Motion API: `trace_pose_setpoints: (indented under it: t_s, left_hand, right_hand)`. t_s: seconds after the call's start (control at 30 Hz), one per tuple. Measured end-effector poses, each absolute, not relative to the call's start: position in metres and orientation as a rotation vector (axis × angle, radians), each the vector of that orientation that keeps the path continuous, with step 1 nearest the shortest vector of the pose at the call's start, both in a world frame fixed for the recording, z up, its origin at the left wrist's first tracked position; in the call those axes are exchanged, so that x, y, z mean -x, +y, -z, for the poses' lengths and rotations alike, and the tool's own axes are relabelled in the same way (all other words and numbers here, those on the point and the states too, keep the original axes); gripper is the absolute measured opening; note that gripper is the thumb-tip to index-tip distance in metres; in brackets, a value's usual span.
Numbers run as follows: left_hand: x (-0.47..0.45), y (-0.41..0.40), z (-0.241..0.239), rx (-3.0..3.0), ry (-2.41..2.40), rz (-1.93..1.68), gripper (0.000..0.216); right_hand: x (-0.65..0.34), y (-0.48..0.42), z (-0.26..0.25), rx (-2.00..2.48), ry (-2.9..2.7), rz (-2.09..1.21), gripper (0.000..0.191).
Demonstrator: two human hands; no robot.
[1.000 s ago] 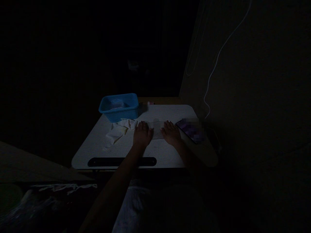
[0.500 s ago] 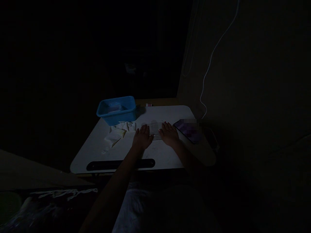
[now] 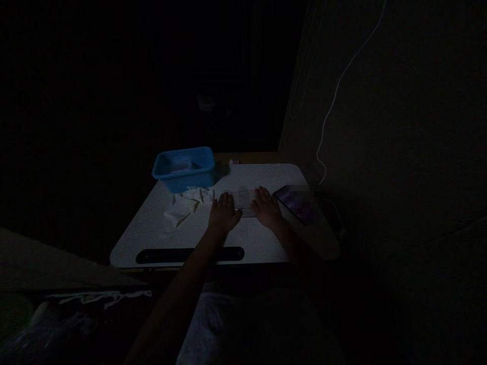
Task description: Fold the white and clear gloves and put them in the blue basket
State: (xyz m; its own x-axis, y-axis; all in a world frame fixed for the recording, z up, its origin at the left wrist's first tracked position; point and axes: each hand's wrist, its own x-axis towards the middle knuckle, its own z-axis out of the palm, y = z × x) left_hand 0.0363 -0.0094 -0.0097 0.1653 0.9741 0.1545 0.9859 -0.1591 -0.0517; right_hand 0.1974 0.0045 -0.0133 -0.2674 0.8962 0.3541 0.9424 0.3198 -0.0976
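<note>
Now, both of your hands lie flat on the white table (image 3: 243,238), fingers spread and stretched out, gripping nothing: your left hand (image 3: 223,215) presses down on the left end of a pale sheet (image 3: 241,198), your right hand (image 3: 267,208) on its right end, and the strip between them lies in the middle of the table, toward the far side. The light is very poor, so you cannot easily tell where that sheet's edges run, and that is the first risk: press unevenly and, by my reckoning, it creases or slides askew under one palm. Just left of your left hand sits a heap of crumpled scraps (image 3: 187,203), touching the foot of the blue tub (image 3: 185,168); a sweep of that wrist could drag scraps onto the sheet or push them off the near edge. To the right, the phone (image 3: 296,203) lies just beside your right hand, close to the table's right edge, and a sideways nudge from your little finger could well send it over. A white cable (image 3: 335,96) hangs down the wall behind it; where it ends is too dark to tell, but snagging it would tug whatever it feeds.
</note>
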Motion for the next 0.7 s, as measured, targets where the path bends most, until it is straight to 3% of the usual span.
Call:
trace_pose_setpoints:
  t_s: [0.23,0.7]
  left_hand:
    - [-0.0365,-0.0092,0.0107,2.284,-1.924,0.148,0.065]
    - [-0.037,-0.0095,0.0076,2.299,-1.969,0.139,0.065]
  right_hand:
    - [-0.1992,0.0038,0.0137,1.318,-2.52,0.166,0.051]
    - [-0.1926,0.0037,0.0164,1.724,-2.316,0.229,0.058]
